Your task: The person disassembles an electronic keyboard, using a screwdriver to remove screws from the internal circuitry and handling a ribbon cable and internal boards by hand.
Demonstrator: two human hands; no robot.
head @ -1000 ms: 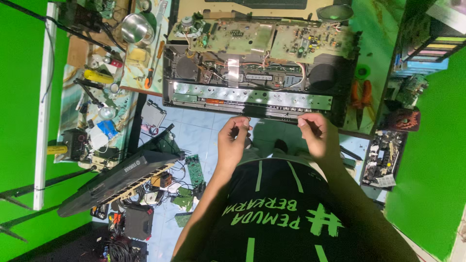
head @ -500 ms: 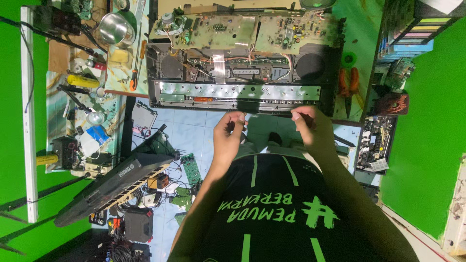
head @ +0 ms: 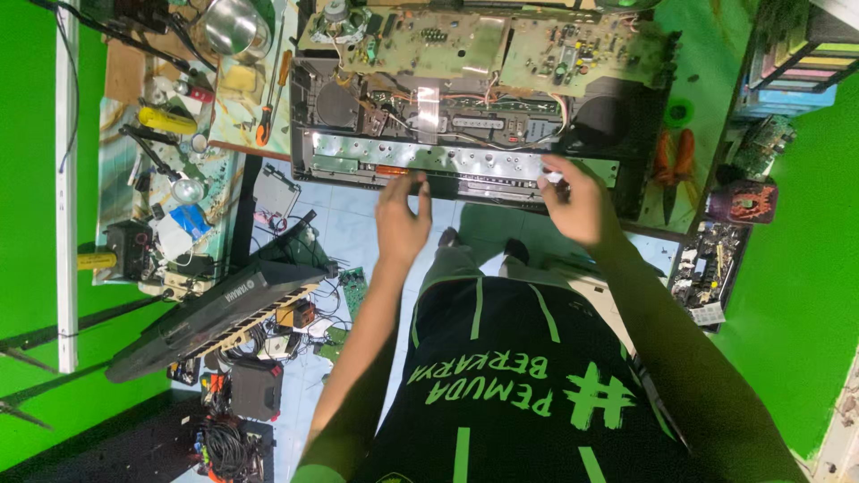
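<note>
Opened keyboard chassis [head: 465, 134] lay on the counter [head: 716, 54], circuit boards [head: 483, 45] exposed; left hand [head: 400, 219] and right hand [head: 577, 201], fingers loosely curled, touched its near metal strip [head: 465, 163], reassembly apparently unfinished.

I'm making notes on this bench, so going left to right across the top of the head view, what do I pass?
Metal bowl → orange-handled screwdriver → opened electronic device with circuit boards → orange-handled pliers → dark cup.

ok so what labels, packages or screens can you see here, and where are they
Keyboard: leaning lower left, long, dark, small white logo.
Shirt: bottom centre, black, green lettering and stripes.
Boxes: stacked top right, coloured edges.
Can: left bench, yellow, lying down.
No screens seen.
</note>
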